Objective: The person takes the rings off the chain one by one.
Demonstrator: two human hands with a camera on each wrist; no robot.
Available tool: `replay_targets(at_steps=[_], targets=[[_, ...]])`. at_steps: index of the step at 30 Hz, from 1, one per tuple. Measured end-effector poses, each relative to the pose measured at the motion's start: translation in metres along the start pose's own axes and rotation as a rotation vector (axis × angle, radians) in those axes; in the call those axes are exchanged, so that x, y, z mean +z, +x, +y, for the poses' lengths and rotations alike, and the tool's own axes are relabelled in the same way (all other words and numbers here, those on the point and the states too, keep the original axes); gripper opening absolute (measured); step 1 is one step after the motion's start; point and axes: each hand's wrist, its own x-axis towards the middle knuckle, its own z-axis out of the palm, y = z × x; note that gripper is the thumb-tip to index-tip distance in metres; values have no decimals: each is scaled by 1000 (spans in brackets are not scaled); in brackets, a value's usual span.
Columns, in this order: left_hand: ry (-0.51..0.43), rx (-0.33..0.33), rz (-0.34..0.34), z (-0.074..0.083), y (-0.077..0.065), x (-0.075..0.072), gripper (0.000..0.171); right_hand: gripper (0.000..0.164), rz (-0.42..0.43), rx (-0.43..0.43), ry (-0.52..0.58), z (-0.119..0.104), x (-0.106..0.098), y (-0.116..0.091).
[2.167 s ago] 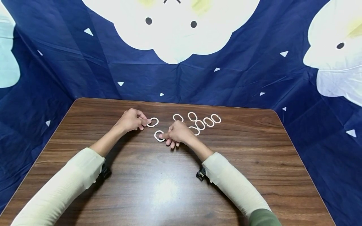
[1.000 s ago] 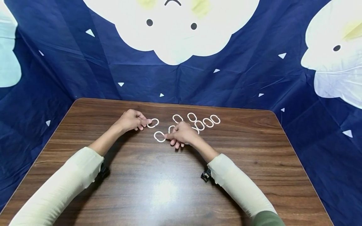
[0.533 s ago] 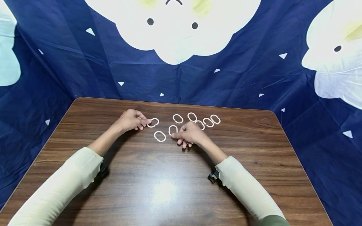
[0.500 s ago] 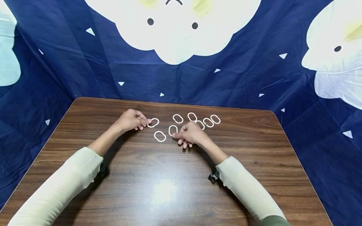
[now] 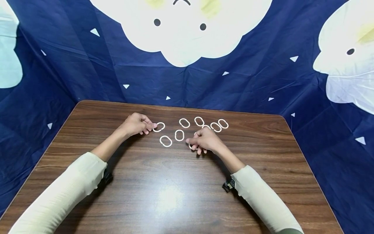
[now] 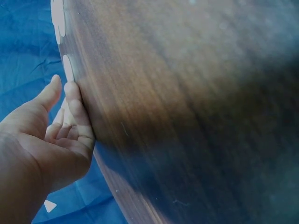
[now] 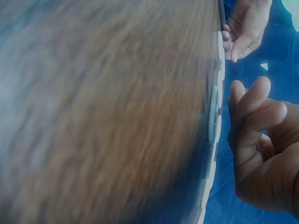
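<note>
Several white, open-ended oval rings lie flat near the far side of the wooden table. My left hand (image 5: pixel 137 123) is at the leftmost ring (image 5: pixel 164 125). In the left wrist view its index fingertip touches the end of that ring (image 6: pixel 68 68), and the thumb stands apart from it. My right hand (image 5: pixel 205 139) hovers over the middle of the group with loosely bent fingers and nothing between them. It partly covers a ring (image 5: pixel 190 146) under its fingers. To its left lie a front ring (image 5: pixel 166 146) and another ring (image 5: pixel 175 136), both fully visible.
Behind and right of my right hand are more rings, including one at the back (image 5: pixel 184 119) and a far right ring (image 5: pixel 223 119). The brown table (image 5: pixel 131 195) ends at a blue cloth backdrop (image 5: pixel 87 74) with white cloud shapes.
My right hand has moved right, off the front ring and past the one beside it, which is now uncovered. My left hand has stayed at the leftmost ring.
</note>
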Motion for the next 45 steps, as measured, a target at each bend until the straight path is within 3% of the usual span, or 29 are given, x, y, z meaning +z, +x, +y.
replay_targets(at_steps=[32,45], targets=[[-16,6,-5,-1,0,2,35,31,65,-11,19,23,-32,-17],[-63,28,-1,-2,-4,0,36,32,95,24,42,35,-48,-23]])
